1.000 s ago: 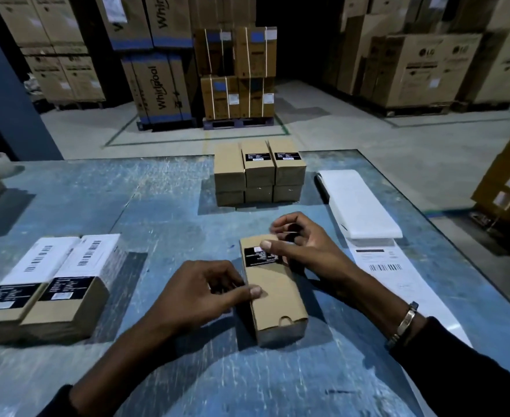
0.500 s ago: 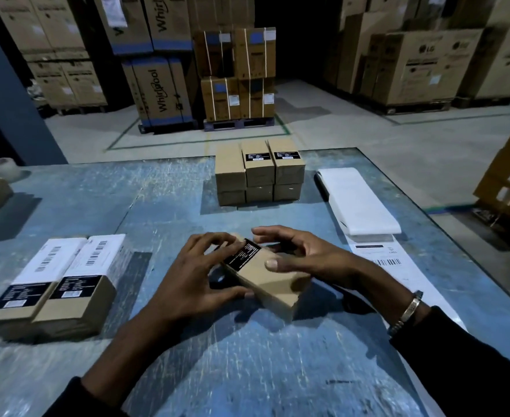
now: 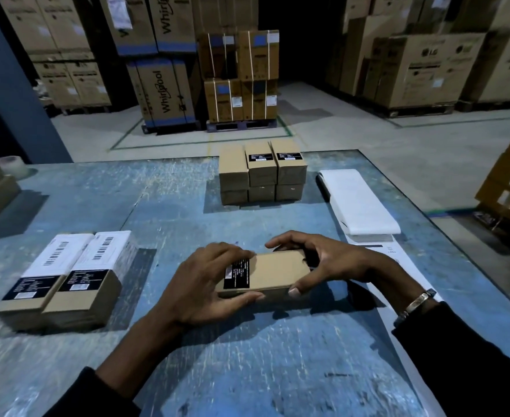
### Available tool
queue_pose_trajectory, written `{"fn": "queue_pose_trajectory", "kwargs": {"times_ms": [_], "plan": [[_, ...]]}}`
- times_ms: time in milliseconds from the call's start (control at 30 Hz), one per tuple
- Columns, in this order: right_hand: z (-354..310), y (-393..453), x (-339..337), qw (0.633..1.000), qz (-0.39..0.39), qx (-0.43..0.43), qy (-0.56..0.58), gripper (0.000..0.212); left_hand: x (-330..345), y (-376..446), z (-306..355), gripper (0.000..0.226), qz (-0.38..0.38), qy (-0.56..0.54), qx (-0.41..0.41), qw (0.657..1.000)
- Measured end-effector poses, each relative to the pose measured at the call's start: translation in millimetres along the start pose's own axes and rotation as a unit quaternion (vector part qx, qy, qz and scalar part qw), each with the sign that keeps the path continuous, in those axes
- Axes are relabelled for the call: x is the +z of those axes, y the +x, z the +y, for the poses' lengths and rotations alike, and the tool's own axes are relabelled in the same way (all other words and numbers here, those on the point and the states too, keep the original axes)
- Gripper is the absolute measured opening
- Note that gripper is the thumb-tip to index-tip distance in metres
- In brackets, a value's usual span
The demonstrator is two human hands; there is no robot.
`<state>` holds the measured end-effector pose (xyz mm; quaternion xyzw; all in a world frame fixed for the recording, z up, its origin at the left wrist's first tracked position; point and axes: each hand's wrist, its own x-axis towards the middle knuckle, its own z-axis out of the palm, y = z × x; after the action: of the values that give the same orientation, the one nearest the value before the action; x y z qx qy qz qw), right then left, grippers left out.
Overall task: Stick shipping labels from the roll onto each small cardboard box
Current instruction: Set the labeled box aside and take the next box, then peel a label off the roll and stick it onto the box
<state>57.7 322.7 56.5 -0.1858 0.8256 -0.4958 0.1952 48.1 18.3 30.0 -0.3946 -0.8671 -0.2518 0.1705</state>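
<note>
box in hand: small cardboard box (image 3: 273, 273) sits between both hands at table centre, long axis now left-right. 1.0 s ago it lay flat pointing away from the person; 0.5 s ago it was tilted and mid-turn. Cannot tell whether it rests on the table or is just above it.
box sticker: black printed sticker (image 3: 237, 273) now at the box's left end, under the left fingers; 1.0 s ago it was at the far end.
left hand: left hand (image 3: 205, 284) grasps the box's left end, fingers curled over the top, thumb along the near edge. 1.0 s ago only its fingertips touched the box's side.
right hand: right hand (image 3: 327, 261) grasps the right end, fingers arched over the far edge, thumb on the near edge. 1.0 s ago it was pinching at the sticker.
label roll: white label roll (image 3: 357, 201) lies on the table right of centre, its strip (image 3: 383, 251) running toward the person under the right wrist; same place as before.
done boxes: two labelled boxes (image 3: 67, 278) side by side at left, white barcode labels on top; unmoved.
stack: stack of boxes (image 3: 261, 173) at the far middle, three wide, two high; unmoved.
table: worn blue table (image 3: 247, 356).
wrist: metal bracelet (image 3: 417, 302) on the right wrist.
background: large cartons (image 3: 163, 88) on pallets on the warehouse floor.
</note>
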Motion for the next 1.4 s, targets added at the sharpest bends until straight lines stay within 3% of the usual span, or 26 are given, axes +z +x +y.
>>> {"fn": "queue_pose_trajectory", "kwargs": {"times_ms": [100,167,333,400,533,633,733,933,1033,1200,1300,1400], "plan": [[-4.0,-2.1,-2.5,1.000,0.002,0.010,0.009,0.091,-0.8,-0.4,0.5,0.069,-0.022,-0.032,-0.009,0.999],[-12.7,-7.4,-4.4,1.000,0.017,0.010,0.000,0.080,-1.2,-0.8,3.0,0.068,-0.001,-0.017,0.003,1.000],[-30.0,-31.1,-25.3,0.974,0.225,-0.023,0.021,0.046,-9.1,-5.9,34.3,0.054,0.103,0.087,0.089,0.987],[-32.1,-54.5,-36.7,0.962,0.272,-0.022,0.014,0.034,-6.0,-8.1,60.9,0.044,0.139,0.099,0.123,0.978],[-12.1,-113.0,-44.2,0.960,0.256,0.028,-0.110,0.019,27.8,-8.1,124.8,0.019,0.156,0.036,0.127,0.979],[23.8,-151.7,-31.1,0.934,0.276,0.079,-0.214,0.017,62.6,-2.4,160.7,0.018,0.107,0.003,0.143,0.984],[63.5,-180.4,1.6,0.933,0.314,0.069,-0.163,0.029,96.6,1.7,173.2,0.032,0.023,0.023,0.107,0.994],[84.2,-216.4,51.7,0.899,0.334,0.019,-0.283,0.045,109.8,-9.8,173.6,0.042,-0.050,0.022,0.054,0.997],[78.7,-233.6,69.1,0.903,0.335,0.007,-0.269,0.046,102.9,-30.9,193.7,0.032,-0.026,-0.001,0.030,0.999],[74.5,-261.2,91.3,0.899,0.360,-0.024,-0.249,0.030,98.0,-94.2,256.3,0.014,0.084,-0.091,-0.041,0.991],[76.7,-270.2,96.9,0.895,0.365,-0.049,-0.253,0.028,112.7,-115.5,278.5,0.013,0.099,-0.166,-0.149,0.970],[82.0,-275.5,99.4,0.886,0.367,-0.082,-0.272,0.027,131.4,-115.3,287.8,0.028,0.083,-0.240,-0.263,0.931]]}}
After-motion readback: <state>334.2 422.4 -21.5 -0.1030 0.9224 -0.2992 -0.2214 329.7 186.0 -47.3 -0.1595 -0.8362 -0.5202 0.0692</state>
